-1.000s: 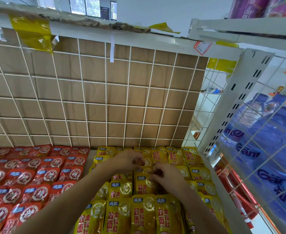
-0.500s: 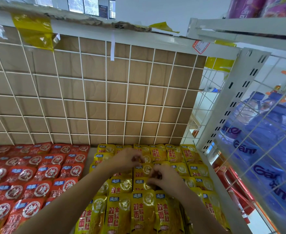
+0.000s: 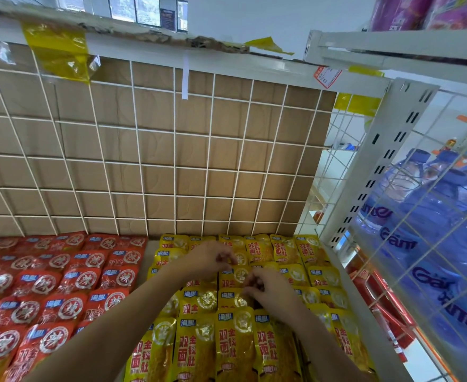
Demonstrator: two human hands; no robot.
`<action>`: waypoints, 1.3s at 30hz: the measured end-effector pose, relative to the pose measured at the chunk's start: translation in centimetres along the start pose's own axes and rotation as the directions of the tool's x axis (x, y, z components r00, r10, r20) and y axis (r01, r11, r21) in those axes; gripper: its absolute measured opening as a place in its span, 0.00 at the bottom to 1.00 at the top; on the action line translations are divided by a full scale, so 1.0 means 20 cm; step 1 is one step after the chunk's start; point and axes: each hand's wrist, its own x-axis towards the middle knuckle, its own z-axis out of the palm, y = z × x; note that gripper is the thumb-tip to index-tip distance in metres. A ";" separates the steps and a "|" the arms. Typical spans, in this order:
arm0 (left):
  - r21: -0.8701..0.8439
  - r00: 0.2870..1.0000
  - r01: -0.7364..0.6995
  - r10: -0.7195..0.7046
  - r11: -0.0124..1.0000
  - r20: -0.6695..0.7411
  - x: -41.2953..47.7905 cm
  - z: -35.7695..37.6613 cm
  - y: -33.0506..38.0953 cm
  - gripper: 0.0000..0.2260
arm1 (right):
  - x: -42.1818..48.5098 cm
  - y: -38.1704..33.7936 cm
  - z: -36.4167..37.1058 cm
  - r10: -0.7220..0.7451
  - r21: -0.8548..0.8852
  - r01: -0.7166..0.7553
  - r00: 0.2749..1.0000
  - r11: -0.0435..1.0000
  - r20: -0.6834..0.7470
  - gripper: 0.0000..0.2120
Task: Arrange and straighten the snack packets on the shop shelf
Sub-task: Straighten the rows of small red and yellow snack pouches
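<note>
I am working in the yellow packets, the block that fills the lower middle of the frame on the shelf, with the red packets lying in their own rows at lower left. Both my hands are deep in the block, near its back rows and under the wire grid.

My left hand has its fingers curled narrow, pinching the top edge of a yellow packet in the middle column. My right hand sits just below and to the right of it. Its fingers are also drawn in tight on the top of a packet one row nearer to me. The two hands are close together but not touching.

I judge this to be the straightening step for the middle column, squaring the overlapped packets so the tops line up with their neighbours. The front rows look fairly even. The rows at right, beside the shelf's edge, look looser.

Next I should tug these two level, press them flat, then shift right. The slick foil will slide easily, so light pulls are best.
</note>
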 end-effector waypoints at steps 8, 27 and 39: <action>-0.007 1.000 -0.001 0.001 1.000 -0.006 0.00 -0.01 0.00 0.09 | 0.01 0.01 0.00 0.020 0.033 -0.020 1.000 0.999 -0.002 0.02; 0.027 0.993 -0.101 0.099 0.995 0.064 -0.30 0.08 0.11 0.12 | -0.31 0.06 -0.06 -0.077 -0.229 0.040 0.985 0.973 -0.155 0.18; -0.002 0.995 -0.063 0.063 0.998 0.084 -0.37 0.12 0.15 0.14 | -0.34 0.10 -0.07 -0.024 -0.121 0.006 0.988 0.993 -0.152 0.09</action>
